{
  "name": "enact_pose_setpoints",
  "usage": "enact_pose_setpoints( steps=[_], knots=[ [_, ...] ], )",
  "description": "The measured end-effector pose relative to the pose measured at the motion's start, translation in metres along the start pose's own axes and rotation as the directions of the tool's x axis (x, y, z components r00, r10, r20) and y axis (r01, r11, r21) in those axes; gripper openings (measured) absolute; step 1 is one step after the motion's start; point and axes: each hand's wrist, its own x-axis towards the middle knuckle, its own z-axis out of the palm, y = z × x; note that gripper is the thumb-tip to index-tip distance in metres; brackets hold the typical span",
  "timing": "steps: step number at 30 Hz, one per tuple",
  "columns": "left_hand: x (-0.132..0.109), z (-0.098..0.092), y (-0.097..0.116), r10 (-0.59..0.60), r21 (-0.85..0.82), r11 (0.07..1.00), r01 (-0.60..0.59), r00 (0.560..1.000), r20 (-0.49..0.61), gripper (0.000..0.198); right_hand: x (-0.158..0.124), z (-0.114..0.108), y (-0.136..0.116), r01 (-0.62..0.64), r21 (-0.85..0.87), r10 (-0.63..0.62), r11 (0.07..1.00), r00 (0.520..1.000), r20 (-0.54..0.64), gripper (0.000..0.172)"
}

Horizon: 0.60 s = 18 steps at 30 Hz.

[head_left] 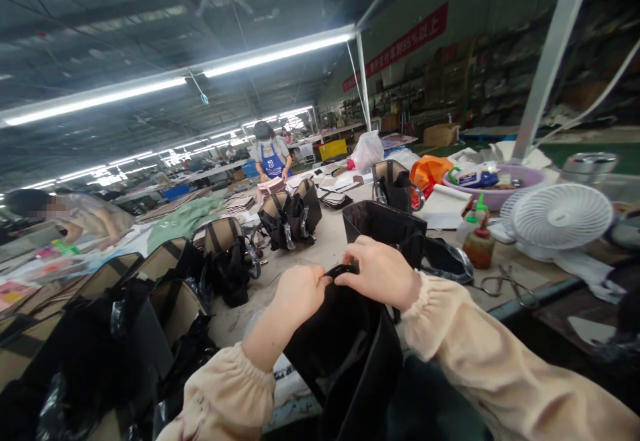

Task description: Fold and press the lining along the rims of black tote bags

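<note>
A black handbag (345, 347) stands open in front of me, its dark inside facing up. My left hand (299, 295) is closed, thumb and fingers pinching the bag's top edge near its middle. Just to the right, my right hand (377, 269) pinches the same edge, its thumb underneath and index finger on top. A short stretch of the black edge shows between the two hands. Right behind my right hand is another open black bag (365, 217). What lies under my fingertips is hidden.
Several unfinished bags (170, 321) crowd the left. To the right are a white fan (563, 217), a glue bottle (479, 246), scissors (505, 284) and a purple basin (525, 184). A co-worker in a blue apron (274, 159) stands across the table; another person (85, 217) bends at the left.
</note>
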Motion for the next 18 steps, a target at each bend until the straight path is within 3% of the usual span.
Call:
enact_pose_setpoints(
  steps=[3,6,11,18],
  knots=[
    [-0.003,0.000,0.000,-0.033,0.026,0.999,0.033,0.999,-0.018,0.032,-0.015,-0.009,0.001,-0.034,0.114,0.033,0.993,0.999,0.012,0.068],
    [-0.012,-0.003,-0.003,-0.067,0.029,0.997,0.068,0.996,-0.051,0.032,-0.032,-0.007,-0.005,-0.037,0.191,0.023,0.981,0.997,0.071,0.080],
    [-0.038,-0.012,-0.018,-0.107,0.042,0.993,0.111,0.991,-0.075,0.032,-0.042,0.009,-0.016,-0.043,0.236,0.020,0.971,0.995,0.099,0.073],
    [-0.062,-0.010,-0.037,-0.169,0.025,0.985,0.169,0.986,-0.012,0.031,-0.018,0.020,-0.022,0.072,0.347,-0.118,0.935,0.987,0.113,0.042]
  ],
)
